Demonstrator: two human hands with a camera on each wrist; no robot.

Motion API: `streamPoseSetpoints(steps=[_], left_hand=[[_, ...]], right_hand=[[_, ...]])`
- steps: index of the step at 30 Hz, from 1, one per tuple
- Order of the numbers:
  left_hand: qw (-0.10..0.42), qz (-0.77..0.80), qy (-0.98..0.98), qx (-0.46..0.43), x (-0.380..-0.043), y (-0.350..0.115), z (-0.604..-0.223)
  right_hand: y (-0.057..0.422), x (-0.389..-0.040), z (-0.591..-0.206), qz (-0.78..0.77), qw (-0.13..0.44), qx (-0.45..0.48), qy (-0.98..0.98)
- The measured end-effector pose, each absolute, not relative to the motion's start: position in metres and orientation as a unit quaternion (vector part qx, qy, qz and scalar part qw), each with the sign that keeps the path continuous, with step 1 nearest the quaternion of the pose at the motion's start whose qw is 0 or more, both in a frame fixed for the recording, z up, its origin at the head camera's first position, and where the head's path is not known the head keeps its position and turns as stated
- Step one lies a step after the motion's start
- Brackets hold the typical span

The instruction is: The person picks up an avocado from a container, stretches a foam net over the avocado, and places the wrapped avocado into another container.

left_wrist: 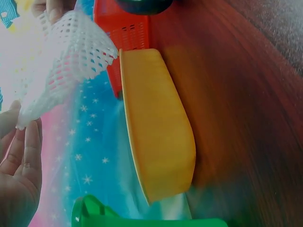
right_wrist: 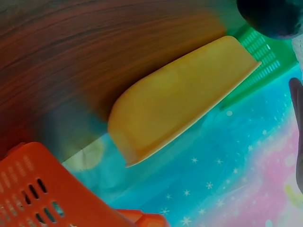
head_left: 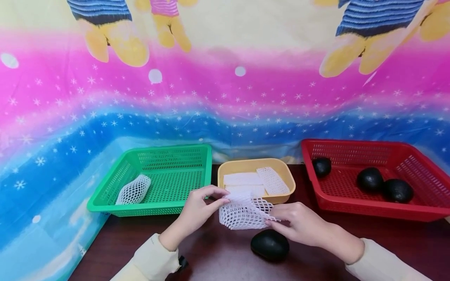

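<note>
A white foam net sleeve point(head_left: 239, 214) is stretched between both hands above the dark table. My left hand point(head_left: 202, 208) pinches its left end between thumb and fingers. At the opposite end, my right hand point(head_left: 304, 224) pinches the net's edge. Just below the net, a glossy black egg-shaped fruit, perhaps an avocado point(head_left: 270, 245), lies on the table, touched by neither hand. In the left wrist view the net point(left_wrist: 71, 56) spreads out above the fingers. Only a sliver of my right hand point(right_wrist: 299, 127) shows in the right wrist view.
Behind the hands stands a yellow tray point(head_left: 291, 183) with several flat foam nets point(head_left: 272, 180). At left, a green basket point(head_left: 207, 171) holds one netted item point(head_left: 134, 190). A red basket point(head_left: 311, 191) at right holds three black fruits point(head_left: 370, 179). A printed cloth point(head_left: 225, 89) hangs behind.
</note>
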State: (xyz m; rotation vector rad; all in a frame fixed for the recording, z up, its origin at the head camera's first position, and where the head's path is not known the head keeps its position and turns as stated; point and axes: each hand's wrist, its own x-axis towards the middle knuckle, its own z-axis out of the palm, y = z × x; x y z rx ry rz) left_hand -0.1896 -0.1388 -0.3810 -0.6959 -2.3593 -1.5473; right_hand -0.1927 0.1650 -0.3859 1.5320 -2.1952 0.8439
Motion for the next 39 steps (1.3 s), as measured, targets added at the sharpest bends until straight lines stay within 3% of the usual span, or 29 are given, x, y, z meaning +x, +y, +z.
streamPoseSetpoints(steps=[16, 24, 32, 39], left_hand=[[0.013, -0.539, -0.782, -0.314, -0.185, -0.133, -0.385], [0.057, -0.453, -0.805, -0.379, -0.182, -0.133, -0.387], [0.077, -0.472, -0.807, -0.345, -0.181, -0.14, -0.386], [0.099, -0.475, -0.817, -0.312, -0.182, -0.149, -0.384]], right_hand=[[0.143, -0.195, -0.375, 0.277, 0.235, 0.575, -0.733], [0.13, -0.194, -0.376, 0.296, 0.233, 0.571, -0.729], [0.138, -0.195, -0.38, 0.283, 0.251, 0.544, -0.749], [0.149, -0.194, -0.384, 0.29, 0.214, 0.518, -0.776]])
